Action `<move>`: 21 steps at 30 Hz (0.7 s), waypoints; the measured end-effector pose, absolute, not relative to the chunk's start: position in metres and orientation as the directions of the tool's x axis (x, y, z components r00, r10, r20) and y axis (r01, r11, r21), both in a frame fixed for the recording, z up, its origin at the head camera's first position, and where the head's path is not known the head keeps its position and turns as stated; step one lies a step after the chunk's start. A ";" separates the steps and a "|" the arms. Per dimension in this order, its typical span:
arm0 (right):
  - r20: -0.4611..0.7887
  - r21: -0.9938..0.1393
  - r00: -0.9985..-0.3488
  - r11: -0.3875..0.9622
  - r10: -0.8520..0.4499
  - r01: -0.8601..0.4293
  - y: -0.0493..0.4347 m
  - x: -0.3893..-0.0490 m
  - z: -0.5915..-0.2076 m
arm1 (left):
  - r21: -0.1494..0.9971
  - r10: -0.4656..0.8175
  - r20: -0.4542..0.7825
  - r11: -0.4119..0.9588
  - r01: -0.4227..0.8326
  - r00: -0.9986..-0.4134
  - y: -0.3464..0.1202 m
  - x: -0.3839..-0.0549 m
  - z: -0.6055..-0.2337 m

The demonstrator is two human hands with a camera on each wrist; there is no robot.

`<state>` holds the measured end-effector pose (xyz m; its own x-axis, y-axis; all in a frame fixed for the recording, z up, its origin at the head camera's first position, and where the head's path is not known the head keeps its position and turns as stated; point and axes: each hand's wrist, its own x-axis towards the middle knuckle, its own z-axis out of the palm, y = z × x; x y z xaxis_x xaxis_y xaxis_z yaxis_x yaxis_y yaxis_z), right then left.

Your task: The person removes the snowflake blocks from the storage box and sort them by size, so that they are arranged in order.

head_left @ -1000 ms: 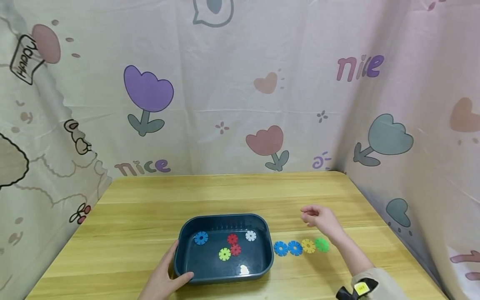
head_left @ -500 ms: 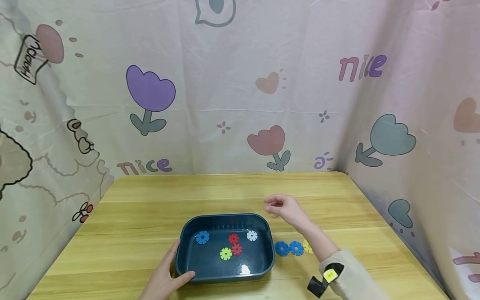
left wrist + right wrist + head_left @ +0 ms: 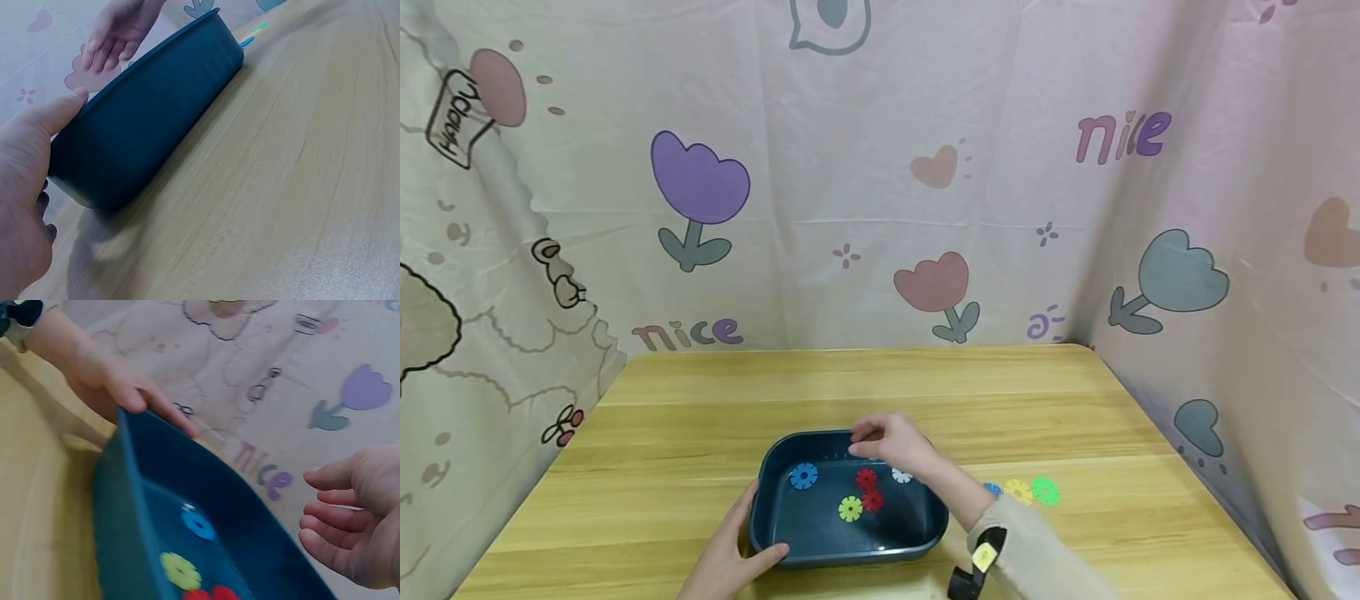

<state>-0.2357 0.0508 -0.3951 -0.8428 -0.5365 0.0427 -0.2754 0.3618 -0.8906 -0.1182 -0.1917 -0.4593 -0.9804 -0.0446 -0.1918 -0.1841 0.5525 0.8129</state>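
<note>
A dark blue plastic tub [image 3: 805,529] stands on the wooden table. My left hand [image 3: 722,550] grips its near left corner, the thumb on the rim and the fingers along the outer side. Inside lie notched plastic discs: one blue [image 3: 795,477], two red, of which one red disc [image 3: 872,502] lies nearer me, one yellow-green [image 3: 844,510] and one white [image 3: 901,477], partly behind the right wrist. Over the far part of the tub hovers my right hand [image 3: 891,442], fingers loosely bent. Nothing shows between its fingers in the right wrist view [image 3: 359,515].
Right of the tub, a row of flat discs lies on the table [image 3: 662,467], with blue [image 3: 991,488], yellow [image 3: 1013,493] and green [image 3: 1045,491] visible. My right forearm covers the row's left end. Printed cloth [image 3: 820,283] hangs around the table's back and sides.
My right hand has swept left, from above the row of discs to over the tub. The left hand keeps its hold on the tub, and the discs lie as before.
</note>
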 end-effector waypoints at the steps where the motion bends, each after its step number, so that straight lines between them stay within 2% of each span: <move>1: 0.038 -0.884 -0.837 0.372 -0.546 -0.283 0.045 -0.234 -0.397 | 0.815 -0.044 -0.193 0.548 -0.186 -0.980 -0.192 -0.118 -0.459; 11: -0.028 -0.792 -0.804 0.504 -0.594 -0.345 0.000 -0.229 -0.421 | 0.813 -0.022 -0.184 0.559 -0.164 -0.983 -0.194 -0.118 -0.461; 21: -0.016 -0.693 -0.799 0.582 -0.602 -0.425 -0.023 -0.232 -0.437 | 0.822 -0.013 -0.193 0.544 -0.169 -0.981 -0.195 -0.118 -0.459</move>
